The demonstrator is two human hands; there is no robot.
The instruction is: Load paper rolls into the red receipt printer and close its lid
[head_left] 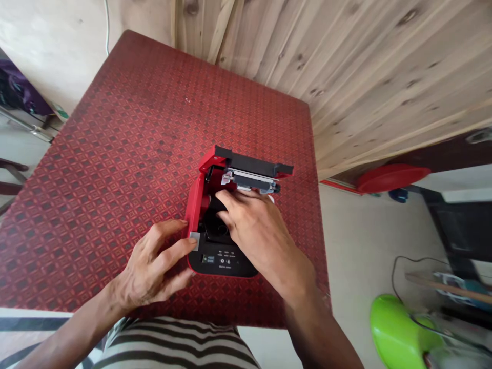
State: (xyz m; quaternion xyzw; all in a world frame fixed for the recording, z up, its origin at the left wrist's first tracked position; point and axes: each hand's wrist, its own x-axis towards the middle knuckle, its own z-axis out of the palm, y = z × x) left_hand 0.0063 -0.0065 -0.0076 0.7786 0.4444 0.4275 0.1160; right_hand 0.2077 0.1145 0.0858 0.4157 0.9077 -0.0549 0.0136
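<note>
A red and black device [230, 264] with a small display sits near the front edge of the red patterned table, its hinged lid [253, 164] raised at the back. Inside is a black compartment. My left hand [157, 261] rests against the device's left side, fingers apart, one fingertip on a grey patch at its front left corner. My right hand [253, 220] reaches into the compartment from the right with its fingers bent down. Its fingertips are partly hidden, and what they touch or hold inside cannot be made out.
The red patterned table [154, 118] meets a wooden plank wall [346, 61] at the back right. A green plastic object [400, 333] and a red basin [392, 178] are off the table's right side. Dark chair parts [13, 189] show at far left.
</note>
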